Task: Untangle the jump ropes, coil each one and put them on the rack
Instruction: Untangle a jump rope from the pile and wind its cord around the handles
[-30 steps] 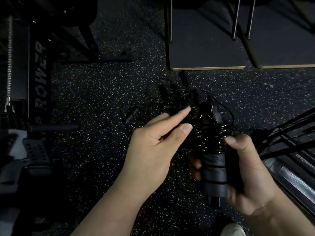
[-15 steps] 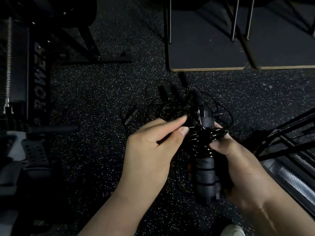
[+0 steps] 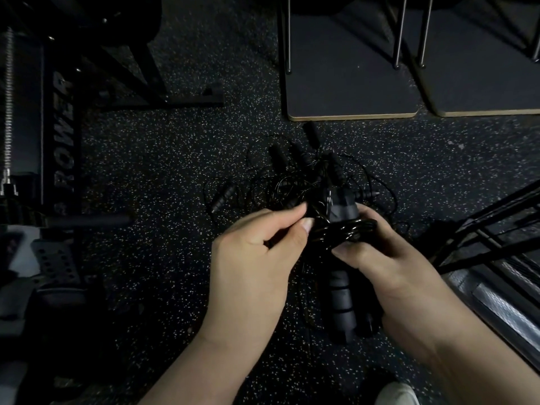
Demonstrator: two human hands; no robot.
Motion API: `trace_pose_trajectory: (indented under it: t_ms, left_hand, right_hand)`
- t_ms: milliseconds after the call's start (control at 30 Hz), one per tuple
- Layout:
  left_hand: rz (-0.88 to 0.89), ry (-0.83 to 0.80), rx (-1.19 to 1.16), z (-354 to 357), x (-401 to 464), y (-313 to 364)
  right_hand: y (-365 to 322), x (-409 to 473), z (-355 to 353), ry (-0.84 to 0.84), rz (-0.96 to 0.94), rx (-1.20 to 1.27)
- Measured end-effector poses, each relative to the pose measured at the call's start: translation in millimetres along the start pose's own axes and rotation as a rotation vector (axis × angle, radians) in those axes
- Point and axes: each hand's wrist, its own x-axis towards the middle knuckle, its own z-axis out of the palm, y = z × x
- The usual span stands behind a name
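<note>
Clearly, the only writing we can read is "POWER" in pale capitals running up the black rack upright (image 3: 62, 135) at the left edge. Our right hand (image 3: 388, 258) grips a pair of black foam jump-rope handles (image 3: 340, 305) held side by side, fingers curled around them and the thumb pressing a few glossy turns of thin black cord (image 3: 347, 232) wrapped across their upper part. Our left hand (image 3: 257, 258) pinches a strand of that cord between thumb and forefinger just beside the handle tops, its other fingers curled in. The bundle sits between our two hands, above the speckled rubber floor (image 3: 163, 159). Just beyond our fingertips, a tangle of more black ropes (image 3: 295, 182) lies on that floor, several handles poking out of it. Two dark mats with pale wooden edges (image 3: 350, 83) lie farther off.
</note>
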Motion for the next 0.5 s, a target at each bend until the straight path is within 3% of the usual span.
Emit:
trace_pose_trajectory:
  t_ms: [400, 500]
  left_hand:
    - [-0.16, -0.021, -0.089, -0.7, 4.0, 3.6]
    - [-0.169, -0.044, -0.074, 0.9, 2.9, 2.8]
  right_hand:
    - [0.6, -3.2, 4.4, 0.049, -0.171, -0.414]
    - [4.2, -3.9, 8.3, 0.087, -0.221, -0.406]
